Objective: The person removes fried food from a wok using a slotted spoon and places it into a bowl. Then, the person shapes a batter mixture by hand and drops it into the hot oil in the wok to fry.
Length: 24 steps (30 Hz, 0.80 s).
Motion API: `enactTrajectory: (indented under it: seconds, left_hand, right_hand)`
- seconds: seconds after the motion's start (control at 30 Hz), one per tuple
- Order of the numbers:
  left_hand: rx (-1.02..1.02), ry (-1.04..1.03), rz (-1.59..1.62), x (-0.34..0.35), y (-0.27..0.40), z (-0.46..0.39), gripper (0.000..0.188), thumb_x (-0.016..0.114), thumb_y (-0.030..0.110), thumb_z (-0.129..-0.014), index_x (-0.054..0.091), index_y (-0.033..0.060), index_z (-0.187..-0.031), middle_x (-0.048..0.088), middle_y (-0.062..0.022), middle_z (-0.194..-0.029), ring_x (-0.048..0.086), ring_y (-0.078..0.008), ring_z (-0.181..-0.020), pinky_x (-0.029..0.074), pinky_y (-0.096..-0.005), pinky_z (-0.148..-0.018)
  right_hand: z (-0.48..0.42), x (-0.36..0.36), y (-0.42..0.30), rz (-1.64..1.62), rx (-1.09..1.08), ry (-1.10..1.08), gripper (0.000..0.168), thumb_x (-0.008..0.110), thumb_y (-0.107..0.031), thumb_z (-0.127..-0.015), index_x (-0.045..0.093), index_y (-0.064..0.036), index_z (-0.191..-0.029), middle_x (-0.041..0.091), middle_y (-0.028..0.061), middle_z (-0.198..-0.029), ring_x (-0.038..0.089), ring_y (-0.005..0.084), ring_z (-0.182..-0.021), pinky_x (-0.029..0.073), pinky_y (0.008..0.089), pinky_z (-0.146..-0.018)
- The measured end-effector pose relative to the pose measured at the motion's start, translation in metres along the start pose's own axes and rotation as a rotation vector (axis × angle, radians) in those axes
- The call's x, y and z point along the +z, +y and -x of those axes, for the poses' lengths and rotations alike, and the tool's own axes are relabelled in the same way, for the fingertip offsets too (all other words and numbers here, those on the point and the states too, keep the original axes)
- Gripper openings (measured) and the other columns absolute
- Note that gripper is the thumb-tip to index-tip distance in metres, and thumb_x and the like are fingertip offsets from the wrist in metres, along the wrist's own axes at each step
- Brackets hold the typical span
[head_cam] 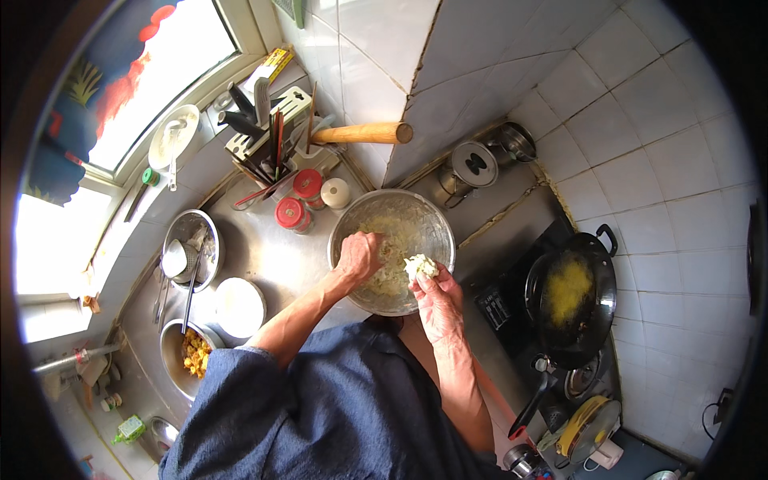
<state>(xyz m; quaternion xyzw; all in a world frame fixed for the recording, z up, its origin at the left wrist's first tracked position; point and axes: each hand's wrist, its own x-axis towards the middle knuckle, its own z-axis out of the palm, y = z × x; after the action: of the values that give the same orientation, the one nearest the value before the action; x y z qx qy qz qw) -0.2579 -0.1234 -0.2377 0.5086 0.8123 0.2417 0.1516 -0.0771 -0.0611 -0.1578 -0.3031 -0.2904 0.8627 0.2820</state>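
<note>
A large metal mixing bowl point(433, 223) stands before me with a pale, moist mixture point(384, 281) spread over its bottom. My left hand point(360, 257) reaches into it from the left. Its fingers curl down at the mixture and are mostly hidden, so I cannot tell whether they grip any. Over the bowl's right front rim, my right hand point(441, 303) holds a ragged lump of pale mixture point(421, 266) between thumb and fingers. The lump looks shredded and sticky.
A black wok point(534, 300) with yellow oil sits on the stove at right. Red-lidded jars point(293, 214) and a wooden rolling pin point(363, 133) are beyond the bowl. At left are a white plate point(240, 308), a utensil bowl point(217, 258) and a pot point(172, 366) of orange-brown food.
</note>
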Motion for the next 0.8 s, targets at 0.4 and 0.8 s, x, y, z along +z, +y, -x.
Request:
enactTrajectory:
  seconds: [0.4, 0.8]
  left_hand:
    - [-0.162, -0.152, -0.041, 0.003, -0.013, -0.005, 0.050, 0.081, 0.024, -0.064, 0.066, 0.0074, -0.109, 0.068, -0.0200, -0.089, 0.066, -0.0372, -0.085, 0.053, -0.0456, -0.075]
    - [0.009, -0.094, 0.070, 0.003, -0.020, 0.002, 0.044, 0.079, 0.012, -0.063, 0.061, 0.0008, -0.101, 0.061, -0.0250, -0.102, 0.061, -0.0444, -0.089, 0.051, -0.0494, -0.075]
  right_hand:
    - [0.102, -0.004, -0.158, 0.023, -0.205, 0.219, 0.032, 0.068, -0.007, -0.085, 0.058, -0.001, -0.114, 0.064, 0.0113, -0.104, 0.062, 0.0188, -0.092, 0.054, 0.0314, -0.077]
    - [0.116, -0.186, -0.318, 1.028, -0.101, 0.661, 0.023, 0.066, -0.007, -0.085, 0.064, 0.000, -0.107, 0.067, 0.0052, -0.093, 0.063, 0.0115, -0.079, 0.052, 0.0259, -0.067]
